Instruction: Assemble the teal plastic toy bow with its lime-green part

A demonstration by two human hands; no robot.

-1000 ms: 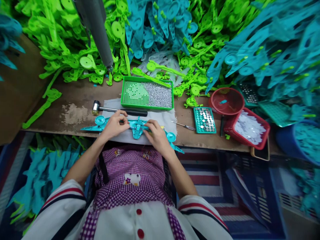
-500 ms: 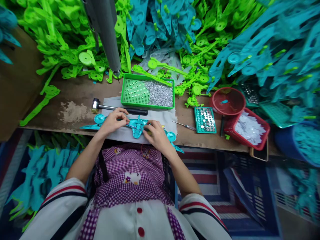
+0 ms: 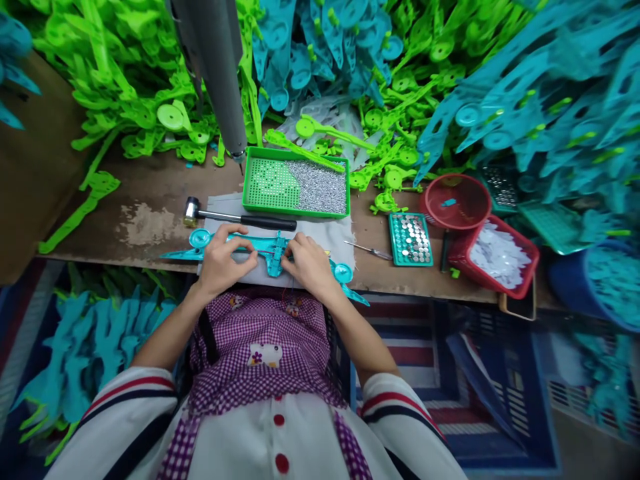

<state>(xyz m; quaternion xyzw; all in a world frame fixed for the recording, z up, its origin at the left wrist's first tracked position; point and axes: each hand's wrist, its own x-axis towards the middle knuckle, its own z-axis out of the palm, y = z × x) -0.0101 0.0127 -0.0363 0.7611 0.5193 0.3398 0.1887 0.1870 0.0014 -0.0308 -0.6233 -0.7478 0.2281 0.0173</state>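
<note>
A long turquoise plastic part (image 3: 275, 261) lies across the grey cloth at the bench's front edge, its hollow side up and a round disc near each end. Above its left half, my left hand (image 3: 224, 261) is closed in a pinch, thumb and forefinger tips together. From those tips a thin reddish wire (image 3: 267, 253) seems to run along the part toward its middle. My right hand (image 3: 309, 265) is closed with its fingertips on the right side of the middle section, covering some of it. A fine red strand hangs below the part, over the checked apron.
Behind the part lie a hammer (image 3: 227, 216) and a green tray (image 3: 296, 214) of small metal pieces. A hanging powered screwdriver (image 3: 223, 87) comes down left of the tray. Rightward are a thin screwdriver (image 3: 367, 249), a turquoise tray of discs (image 3: 410, 261) and red containers (image 3: 456, 223). Green and blue parts pile up behind.
My left hand has moved slightly left and down, turning so thumb and forefinger pinch together. My right hand has shifted a little left. The hanging screwdriver has swung slightly right.
</note>
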